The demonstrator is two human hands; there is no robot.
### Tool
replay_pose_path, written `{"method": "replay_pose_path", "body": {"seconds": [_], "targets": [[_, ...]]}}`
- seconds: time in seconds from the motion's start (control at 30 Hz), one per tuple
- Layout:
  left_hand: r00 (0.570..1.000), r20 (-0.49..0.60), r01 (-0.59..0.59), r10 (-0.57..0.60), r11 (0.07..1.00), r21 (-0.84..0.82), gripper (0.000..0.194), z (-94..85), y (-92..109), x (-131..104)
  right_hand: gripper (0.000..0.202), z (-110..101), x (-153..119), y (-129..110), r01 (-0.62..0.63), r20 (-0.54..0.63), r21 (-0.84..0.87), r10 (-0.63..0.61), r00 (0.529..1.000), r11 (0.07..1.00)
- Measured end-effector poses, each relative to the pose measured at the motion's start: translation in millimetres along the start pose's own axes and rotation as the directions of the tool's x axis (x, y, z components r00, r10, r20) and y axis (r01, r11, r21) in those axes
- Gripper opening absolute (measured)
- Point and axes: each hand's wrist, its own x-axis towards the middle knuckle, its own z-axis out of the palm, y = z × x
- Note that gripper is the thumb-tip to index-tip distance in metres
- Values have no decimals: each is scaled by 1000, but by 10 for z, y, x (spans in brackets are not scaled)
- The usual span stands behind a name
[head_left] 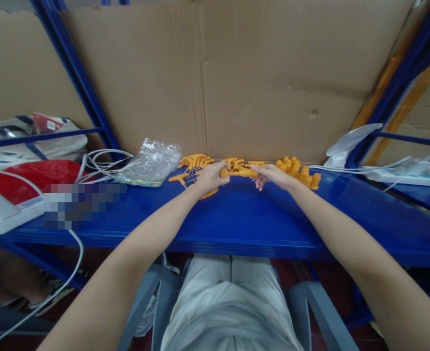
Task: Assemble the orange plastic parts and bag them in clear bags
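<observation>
My left hand [210, 178] is closed around an orange plastic piece [224, 173], whose rounded end shows between thumb and fingers. My right hand [271, 175] has its fingers apart, with the fingertips beside or touching loose orange pieces [246, 172] between my hands; exact contact is too small to tell. Left of my left hand lie orange handle-like parts [196, 160] with dark-and-light speckled chains or cords [192, 176]. Beyond my right wrist, chunky orange pieces [293, 168] stand grouped against the cardboard.
The blue tabletop [244, 214] is backed by a cardboard wall [273, 83] between blue metal posts. At left are a clear plastic bag [156, 161], white cables [105, 158], a red bag [28, 178] and a white power strip [13, 214]. Another person's leg [21, 278] shows below left.
</observation>
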Motion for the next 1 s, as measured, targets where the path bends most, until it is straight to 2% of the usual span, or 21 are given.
{"method": "replay_pose_path", "body": {"seconds": [0.2,0.33,0.47,0.53,0.6,0.7,0.83,0.93,1.0], "targets": [[1000,2,-2,2,1000,-12,26,7,-20,3,51,20,-10,-24,-33,-23,-2,33,999,999],[1000,16,-15,16,999,-47,26,8,-34,21,42,24,-12,-45,-38,-68,58,42,997,998],[994,56,-90,97,988,-128,45,-11,-47,36,23,-39,-2,-75,7,-197,224,39,980,975],[989,76,-116,129,982,-152,54,-25,-57,36,20,-96,-4,-97,39,-278,287,45,959,957],[985,91,-136,149,981,-138,52,-39,-74,35,20,-163,-9,-115,67,-343,318,49,938,946],[979,118,-157,163,986,-64,34,-53,-110,45,19,-261,6,-109,113,-437,322,42,899,940],[971,218,-113,102,993,36,23,-60,-145,71,25,-312,156,-6,233,-568,167,-100,817,958],[951,309,-43,23,997,57,25,-59,-144,72,35,-233,344,59,267,-554,-49,-249,794,962],[924,381,-15,-6,999,52,24,-54,-134,65,34,-118,452,33,230,-515,-235,-321,794,944]]}}
